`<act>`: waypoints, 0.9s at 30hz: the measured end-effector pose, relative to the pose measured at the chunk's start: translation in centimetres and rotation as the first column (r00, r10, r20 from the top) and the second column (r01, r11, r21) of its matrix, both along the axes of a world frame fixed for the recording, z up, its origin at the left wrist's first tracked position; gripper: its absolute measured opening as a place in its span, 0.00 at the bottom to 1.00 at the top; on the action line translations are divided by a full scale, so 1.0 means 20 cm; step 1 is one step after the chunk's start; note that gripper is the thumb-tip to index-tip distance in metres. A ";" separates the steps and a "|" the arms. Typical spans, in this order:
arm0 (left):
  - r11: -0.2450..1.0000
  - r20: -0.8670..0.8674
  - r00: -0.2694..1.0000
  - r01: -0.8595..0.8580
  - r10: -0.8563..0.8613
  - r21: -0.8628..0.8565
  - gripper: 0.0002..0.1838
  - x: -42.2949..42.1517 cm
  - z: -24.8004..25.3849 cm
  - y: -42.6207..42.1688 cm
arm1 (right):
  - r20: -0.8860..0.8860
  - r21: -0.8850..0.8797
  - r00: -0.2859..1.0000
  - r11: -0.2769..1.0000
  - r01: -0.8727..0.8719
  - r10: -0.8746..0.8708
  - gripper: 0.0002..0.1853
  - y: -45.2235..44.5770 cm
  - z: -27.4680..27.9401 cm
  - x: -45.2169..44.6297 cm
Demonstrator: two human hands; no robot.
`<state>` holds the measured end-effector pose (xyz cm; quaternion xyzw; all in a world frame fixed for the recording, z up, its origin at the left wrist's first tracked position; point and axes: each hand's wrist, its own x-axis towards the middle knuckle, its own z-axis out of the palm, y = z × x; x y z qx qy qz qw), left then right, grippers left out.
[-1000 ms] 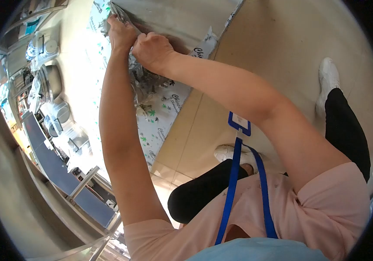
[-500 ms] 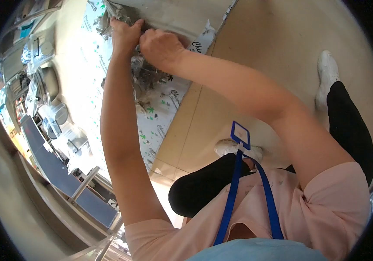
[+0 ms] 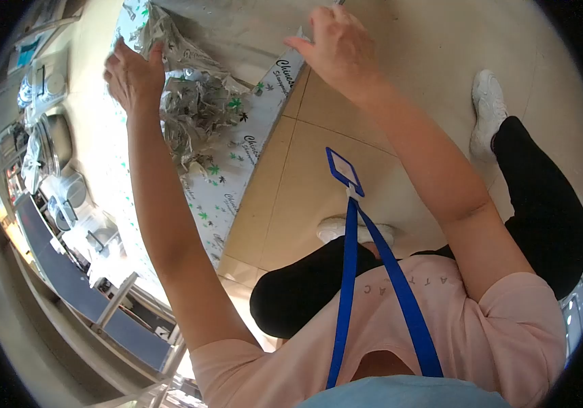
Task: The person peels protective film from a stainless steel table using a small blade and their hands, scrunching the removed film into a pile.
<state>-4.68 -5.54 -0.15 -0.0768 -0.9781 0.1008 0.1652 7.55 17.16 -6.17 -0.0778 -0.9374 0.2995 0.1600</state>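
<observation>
A flat panel lies on the floor, partly covered by white protective film (image 3: 232, 197) printed with green leaves and black lettering. Its far part is a bare grey surface (image 3: 237, 30). Peeled film (image 3: 200, 102) is bunched into a crumpled, torn heap across the middle. My left hand (image 3: 135, 76) is over the panel's left side with fingers and thumb apart, beside the heap; whether it touches the film I cannot tell. Near the panel's right edge is my right hand (image 3: 344, 54), its thumb stretched away from the fingers and nothing visible in it.
Tiled floor (image 3: 325, 129) runs along the panel's right side, with my white shoes (image 3: 488, 102) on it. To the left stand clear plastic containers (image 3: 71, 190) and a rack with metal rails (image 3: 116, 299). A blue lanyard with a badge (image 3: 344, 170) hangs from my neck.
My hands were close together at the crumpled film, fingers closed. They have separated: the left moved left, the right moved right to the panel's edge, and both opened, uncovering the heap.
</observation>
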 end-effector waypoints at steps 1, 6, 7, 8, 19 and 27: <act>0.990 -0.204 0.970 0.124 -0.134 -0.062 0.28 0.05 0.04 0.04 | 0.035 -0.030 0.999 1.000 -0.007 0.008 0.13 0.02 -0.04 0.02; 0.733 0.001 0.900 0.354 -0.436 0.580 0.14 0.28 -0.03 0.29 | 0.215 -0.159 0.971 0.985 -0.068 0.101 0.10 0.02 -0.04 0.02; 0.614 -0.008 0.839 0.404 -0.543 0.678 0.13 0.32 -0.07 0.35 | 0.235 -0.165 0.966 0.984 -0.069 0.107 0.09 0.02 -0.04 0.01; 0.616 0.031 0.801 0.434 -0.598 0.658 0.13 0.34 -0.09 0.39 | 0.253 -0.169 0.961 0.983 -0.068 0.110 0.07 0.02 -0.03 -0.01; 0.606 0.268 0.910 -0.023 -0.316 0.795 0.14 0.35 -0.21 0.57 | -0.166 -0.094 0.971 0.977 -0.189 0.172 0.03 0.04 -0.18 0.03; 0.917 -0.221 0.898 0.335 -0.380 -0.215 0.20 0.20 -0.17 0.35 | -0.110 0.042 0.980 0.985 0.169 -0.164 0.16 0.54 -0.10 -0.41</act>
